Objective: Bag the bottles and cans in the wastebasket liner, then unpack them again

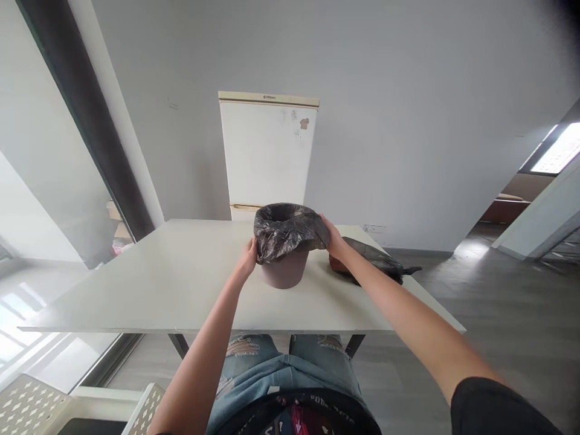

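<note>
Black bag (292, 235) over the mauve bin (284, 273) on the desk (181, 278).
My left hand (248, 256) and right hand (334, 237) grip its overhanging sides; a knotted sack (379, 257) lies to the right.

Black liner (294, 237), mauve bin (284, 273), off-white table (181, 284), black bag (374, 255) showing some red, white fridge (267, 151) with cream trim (242, 98) and a brown patch (304, 124), grey wall (385, 121), grey floor (408, 386), pale blue jeans (312, 365), black sleeve (493, 408), cream chair (34, 402) patterned with small crosses
</note>
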A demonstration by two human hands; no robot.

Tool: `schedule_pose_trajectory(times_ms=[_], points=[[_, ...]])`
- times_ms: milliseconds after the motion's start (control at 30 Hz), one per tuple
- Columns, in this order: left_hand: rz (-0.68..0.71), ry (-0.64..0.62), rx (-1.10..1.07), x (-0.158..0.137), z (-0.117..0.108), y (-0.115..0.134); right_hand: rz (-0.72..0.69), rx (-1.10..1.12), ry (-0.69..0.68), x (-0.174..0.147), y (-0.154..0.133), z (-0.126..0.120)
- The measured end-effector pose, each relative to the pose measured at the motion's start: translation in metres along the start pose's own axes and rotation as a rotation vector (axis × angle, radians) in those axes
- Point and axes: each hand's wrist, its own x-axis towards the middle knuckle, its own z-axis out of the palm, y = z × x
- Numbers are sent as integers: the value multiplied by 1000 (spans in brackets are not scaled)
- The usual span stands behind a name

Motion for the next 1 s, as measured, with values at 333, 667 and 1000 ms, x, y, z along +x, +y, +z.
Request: schedule_pose_trajectory(times_ms=[333,667,1000], points=[[299,-417,57,24,-32,-29,-578,-711,87,-68,17,-54],[308,-656,37,57,-46,-63,-588,-1232,-294,-65,-2,-46],[301,-716,-160,47,-51,-78,-390,-1050,-286,20,-117,73]])
